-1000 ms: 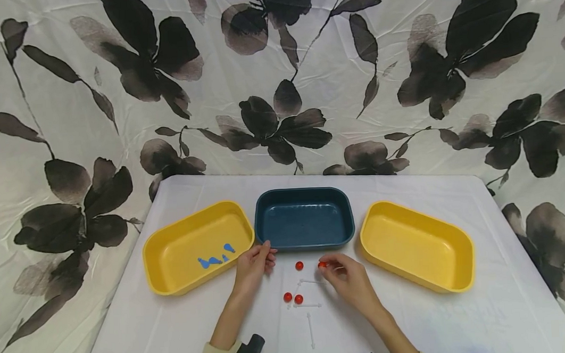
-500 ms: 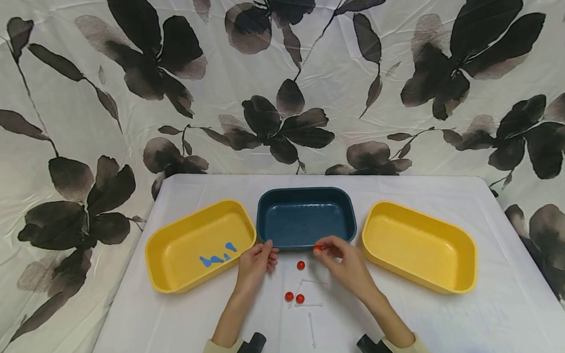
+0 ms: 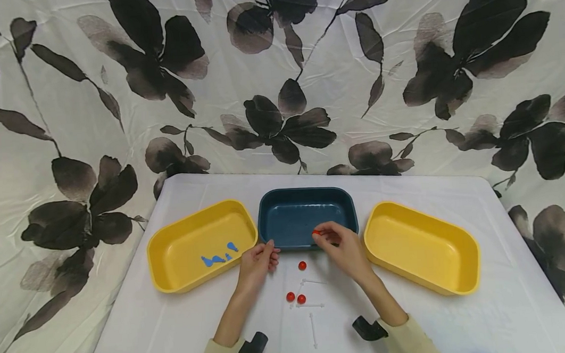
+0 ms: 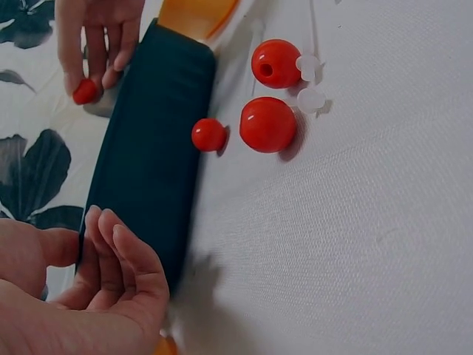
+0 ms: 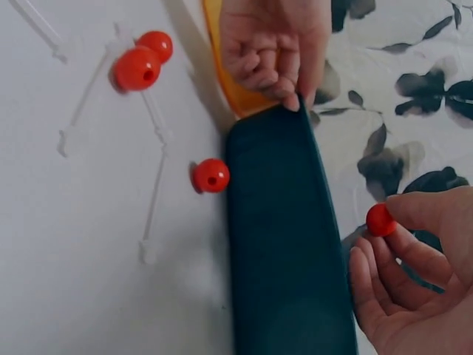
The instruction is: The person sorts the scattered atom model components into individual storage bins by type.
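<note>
My right hand (image 3: 344, 248) pinches a red bead (image 5: 380, 220) between thumb and finger, above the near rim of the dark blue tray (image 3: 289, 213). At that tray's near left corner, my left hand (image 3: 257, 266) holds the rim between thumb and fingers. Three red beads lie on the white cloth: one (image 3: 302, 265) just in front of the tray, and a pair (image 3: 290, 296) closer to me. The right wrist view shows a hole (image 5: 213, 180) in the bead by the tray. Thin whitish rods (image 3: 313, 329) with knobbed ends lie near the pair.
A yellow tray (image 3: 171, 241) with several small blue pieces (image 3: 212, 260) stands on the left, angled beside the blue tray. Another yellow tray (image 3: 420, 244) stands on the right. A floral cloth (image 3: 276, 65) hangs behind the table.
My right hand has moved the pinched red bead away from me, from over the cloth to above the blue tray's near rim. The left hand has stayed at the tray's corner.
</note>
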Available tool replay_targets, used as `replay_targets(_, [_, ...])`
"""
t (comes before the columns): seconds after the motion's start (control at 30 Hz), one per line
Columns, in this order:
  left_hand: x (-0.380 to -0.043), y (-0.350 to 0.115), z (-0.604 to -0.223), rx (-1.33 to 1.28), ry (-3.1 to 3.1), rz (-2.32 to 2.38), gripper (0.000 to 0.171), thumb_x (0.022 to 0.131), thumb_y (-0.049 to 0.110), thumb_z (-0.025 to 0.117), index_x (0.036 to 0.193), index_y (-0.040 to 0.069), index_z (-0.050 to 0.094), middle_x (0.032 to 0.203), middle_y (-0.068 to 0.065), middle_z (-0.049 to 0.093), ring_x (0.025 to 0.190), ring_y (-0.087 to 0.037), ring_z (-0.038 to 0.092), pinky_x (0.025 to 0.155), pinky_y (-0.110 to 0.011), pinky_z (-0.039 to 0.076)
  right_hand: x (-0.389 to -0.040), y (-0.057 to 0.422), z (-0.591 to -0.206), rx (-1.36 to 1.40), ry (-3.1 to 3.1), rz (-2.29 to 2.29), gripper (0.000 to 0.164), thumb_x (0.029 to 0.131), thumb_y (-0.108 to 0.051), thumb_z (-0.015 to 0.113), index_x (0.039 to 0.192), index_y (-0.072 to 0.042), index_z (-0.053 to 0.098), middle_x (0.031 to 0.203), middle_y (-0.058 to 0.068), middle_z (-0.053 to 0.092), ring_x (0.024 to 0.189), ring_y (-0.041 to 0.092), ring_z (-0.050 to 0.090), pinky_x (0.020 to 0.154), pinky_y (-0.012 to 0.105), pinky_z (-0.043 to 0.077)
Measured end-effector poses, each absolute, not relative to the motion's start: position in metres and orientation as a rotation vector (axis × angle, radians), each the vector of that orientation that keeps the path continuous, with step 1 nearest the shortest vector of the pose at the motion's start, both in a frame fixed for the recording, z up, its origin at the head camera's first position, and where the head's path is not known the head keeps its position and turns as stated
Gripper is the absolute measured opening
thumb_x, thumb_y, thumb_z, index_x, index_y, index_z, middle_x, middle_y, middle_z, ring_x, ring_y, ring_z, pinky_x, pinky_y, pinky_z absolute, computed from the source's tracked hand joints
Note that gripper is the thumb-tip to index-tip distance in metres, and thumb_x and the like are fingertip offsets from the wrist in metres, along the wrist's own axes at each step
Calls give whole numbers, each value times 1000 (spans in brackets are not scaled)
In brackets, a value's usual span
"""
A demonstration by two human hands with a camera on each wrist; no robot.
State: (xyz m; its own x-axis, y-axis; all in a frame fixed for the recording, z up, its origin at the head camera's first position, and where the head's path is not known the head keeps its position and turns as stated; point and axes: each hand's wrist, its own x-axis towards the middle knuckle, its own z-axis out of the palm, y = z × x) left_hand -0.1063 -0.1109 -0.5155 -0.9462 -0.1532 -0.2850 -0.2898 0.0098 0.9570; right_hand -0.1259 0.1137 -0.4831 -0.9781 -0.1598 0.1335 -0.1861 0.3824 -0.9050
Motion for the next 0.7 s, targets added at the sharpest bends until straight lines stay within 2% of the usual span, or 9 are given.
replay_targets(0.27, [-103, -111, -508, -474, 2148, 2086, 40, 107, 26, 58, 102, -12, 69, 84, -18, 67, 68, -15, 58, 60, -19, 53, -136, 104, -487, 342, -2611, 1693, 17, 95, -13, 76, 110, -6, 73, 100, 5, 72, 92, 20, 66, 83, 25, 57])
replay_targets(0.43, [-104, -112, -511, -475, 2158, 2091, 42, 107, 29, 59, 101, -12, 70, 81, -15, 67, 67, -14, 57, 59, -18, 52, -143, 96, -487, 328, -2648, 1678, 16, 96, -11, 74, 110, -6, 73, 99, 5, 71, 92, 20, 65, 83, 26, 57])
replay_targets(0.7, [-106, -111, -514, -485, 2146, 2113, 38, 107, 23, 59, 98, -12, 70, 75, -8, 65, 65, -13, 57, 58, -19, 52, -154, 86, -491, 382, -2676, 1634, 16, 95, -10, 75, 109, -3, 73, 99, 6, 72, 89, 20, 66, 83, 29, 58])
